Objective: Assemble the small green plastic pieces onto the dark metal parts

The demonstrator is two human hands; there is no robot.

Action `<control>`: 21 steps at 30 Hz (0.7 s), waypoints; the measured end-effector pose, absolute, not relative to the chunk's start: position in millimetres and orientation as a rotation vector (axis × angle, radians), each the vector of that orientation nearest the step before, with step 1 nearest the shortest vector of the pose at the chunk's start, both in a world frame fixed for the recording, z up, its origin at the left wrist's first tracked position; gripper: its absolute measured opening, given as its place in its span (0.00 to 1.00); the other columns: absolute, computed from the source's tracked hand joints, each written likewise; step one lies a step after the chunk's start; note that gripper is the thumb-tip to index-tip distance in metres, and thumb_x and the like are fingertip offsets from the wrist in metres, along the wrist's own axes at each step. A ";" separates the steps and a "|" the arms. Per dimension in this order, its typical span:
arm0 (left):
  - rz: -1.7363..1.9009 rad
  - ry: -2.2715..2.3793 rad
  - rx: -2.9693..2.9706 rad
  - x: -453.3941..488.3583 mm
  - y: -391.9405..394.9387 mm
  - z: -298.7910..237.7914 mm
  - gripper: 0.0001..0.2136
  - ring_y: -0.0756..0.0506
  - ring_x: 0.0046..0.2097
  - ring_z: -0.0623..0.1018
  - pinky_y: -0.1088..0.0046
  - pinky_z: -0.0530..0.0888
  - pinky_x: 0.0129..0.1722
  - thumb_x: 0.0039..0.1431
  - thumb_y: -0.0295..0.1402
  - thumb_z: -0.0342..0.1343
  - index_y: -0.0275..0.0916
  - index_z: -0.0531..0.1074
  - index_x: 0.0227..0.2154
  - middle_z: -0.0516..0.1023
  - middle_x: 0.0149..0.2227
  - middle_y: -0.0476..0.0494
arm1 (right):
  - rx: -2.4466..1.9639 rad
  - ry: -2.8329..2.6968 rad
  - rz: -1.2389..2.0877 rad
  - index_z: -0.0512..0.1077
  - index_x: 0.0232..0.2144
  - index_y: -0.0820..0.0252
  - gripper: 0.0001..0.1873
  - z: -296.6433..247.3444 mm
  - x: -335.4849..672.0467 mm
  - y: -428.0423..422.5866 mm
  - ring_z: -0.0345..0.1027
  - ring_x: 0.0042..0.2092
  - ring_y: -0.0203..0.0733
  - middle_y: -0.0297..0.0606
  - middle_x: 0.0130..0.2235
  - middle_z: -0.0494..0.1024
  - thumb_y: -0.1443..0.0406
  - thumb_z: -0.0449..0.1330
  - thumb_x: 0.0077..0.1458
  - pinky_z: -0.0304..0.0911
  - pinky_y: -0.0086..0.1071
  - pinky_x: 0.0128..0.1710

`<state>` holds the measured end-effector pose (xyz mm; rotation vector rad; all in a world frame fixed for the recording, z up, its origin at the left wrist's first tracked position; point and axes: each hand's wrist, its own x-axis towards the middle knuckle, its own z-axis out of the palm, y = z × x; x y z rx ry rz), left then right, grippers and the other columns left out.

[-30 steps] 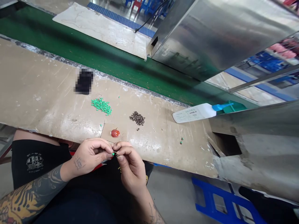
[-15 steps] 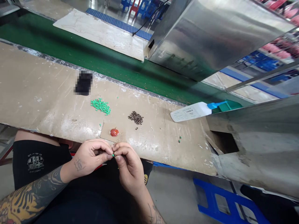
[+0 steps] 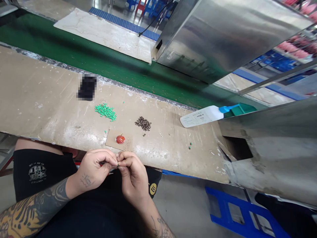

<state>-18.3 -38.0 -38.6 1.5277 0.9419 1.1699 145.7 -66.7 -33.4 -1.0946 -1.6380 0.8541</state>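
Head view, looking down over a long bench (image 3: 49, 99) topped with scuffed tan board; the left hand (image 3: 96, 168) and the right hand (image 3: 132, 175) meet just off its near edge, above the person's lap; the fingers (image 3: 114, 162) of both hands are together, pinching a tiny item (image 3: 118, 166) between the fingertips; it is mostly hidden and too small to make out clearly; the left forearm (image 3: 37, 205) is heavily tattooed; a glossy red round piece (image 3: 120, 139) lies on a square of brown card (image 3: 112, 142), just beyond the hands and near the bench edge; fine pale grains (image 3: 127, 144) sit on the card's right part; a loose pile of bright green beads (image 3: 105, 112) lies farther out to the left, and a pile of dark brown beads (image 3: 143, 123) lies to the right of it; a few stray green beads (image 3: 190, 145) sit well to the right; a blurred-out black rectangle (image 3: 87, 87) lies on the far left of the bench; a white plastic squeeze bottle with a blue nozzle (image 3: 200, 116) lies at the far right, beside a grey metal housing (image 3: 267, 155); a green conveyor belt (image 3: 99, 56) runs along the far side under a stainless steel hood (image 3: 218, 39); a blue plastic stool (image 3: 237, 211) stands on the floor, near right.
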 end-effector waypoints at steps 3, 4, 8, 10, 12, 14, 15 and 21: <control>1.123 0.936 1.583 -17.8 -34.8 -41.0 0.08 0.47 0.34 0.82 0.72 0.80 0.36 0.62 0.26 0.60 0.40 0.79 0.27 0.84 0.31 0.45 | -1.097 -1.627 0.839 0.69 0.40 0.53 0.09 -39.1 145.2 -68.6 0.73 0.44 0.41 0.38 0.42 0.74 0.72 0.52 0.66 0.72 0.38 0.43; 1.070 0.930 1.624 -18.8 -31.4 -43.4 0.07 0.46 0.35 0.83 0.72 0.80 0.37 0.63 0.26 0.60 0.40 0.80 0.29 0.84 0.33 0.45 | -1.106 -1.629 0.847 0.69 0.40 0.53 0.09 -42.2 148.3 -68.3 0.73 0.45 0.42 0.39 0.43 0.74 0.72 0.53 0.66 0.72 0.38 0.44; 0.785 1.009 1.970 -31.2 -2.9 -61.6 0.08 0.41 0.45 0.81 0.63 0.78 0.48 0.64 0.27 0.58 0.41 0.80 0.42 0.84 0.42 0.42 | -1.310 -1.586 0.784 0.70 0.39 0.55 0.05 -63.8 186.7 -59.2 0.73 0.46 0.45 0.41 0.42 0.75 0.66 0.54 0.67 0.71 0.41 0.46; 0.713 1.185 2.138 -41.5 15.8 -71.8 0.08 0.37 0.48 0.79 0.56 0.75 0.52 0.65 0.27 0.57 0.38 0.79 0.42 0.83 0.44 0.39 | -1.562 -1.559 0.601 0.70 0.37 0.56 0.07 -78.5 221.8 -49.9 0.73 0.45 0.47 0.42 0.40 0.76 0.62 0.53 0.65 0.70 0.43 0.47; 0.659 1.397 2.220 -51.1 32.2 -79.6 0.08 0.35 0.48 0.77 0.53 0.73 0.52 0.66 0.29 0.56 0.36 0.79 0.42 0.82 0.43 0.37 | -1.928 -1.565 0.443 0.71 0.36 0.57 0.11 -91.7 262.0 -39.4 0.73 0.39 0.48 0.43 0.37 0.78 0.58 0.53 0.62 0.70 0.43 0.42; 0.608 1.523 2.253 -56.9 43.7 -85.1 0.09 0.34 0.49 0.75 0.53 0.72 0.51 0.66 0.32 0.55 0.36 0.78 0.43 0.81 0.43 0.36 | -2.072 -1.497 0.347 0.72 0.34 0.59 0.12 -100.4 299.5 -29.9 0.71 0.34 0.50 0.45 0.33 0.78 0.58 0.54 0.58 0.68 0.45 0.38; 0.587 1.547 2.265 -58.0 47.5 -87.4 0.10 0.34 0.49 0.75 0.54 0.72 0.51 0.66 0.33 0.55 0.36 0.78 0.44 0.80 0.44 0.36 | -2.121 -1.467 0.292 0.72 0.34 0.60 0.12 -102.8 314.8 -25.9 0.70 0.33 0.51 0.47 0.32 0.77 0.58 0.54 0.57 0.67 0.47 0.38; 0.576 1.568 2.327 -54.0 53.4 -99.3 0.11 0.35 0.48 0.75 0.57 0.70 0.50 0.68 0.36 0.53 0.39 0.79 0.42 0.81 0.43 0.38 | -2.111 -1.504 0.112 0.74 0.44 0.68 0.18 -108.9 325.3 -6.2 0.71 0.43 0.56 0.57 0.43 0.77 0.62 0.51 0.59 0.67 0.53 0.47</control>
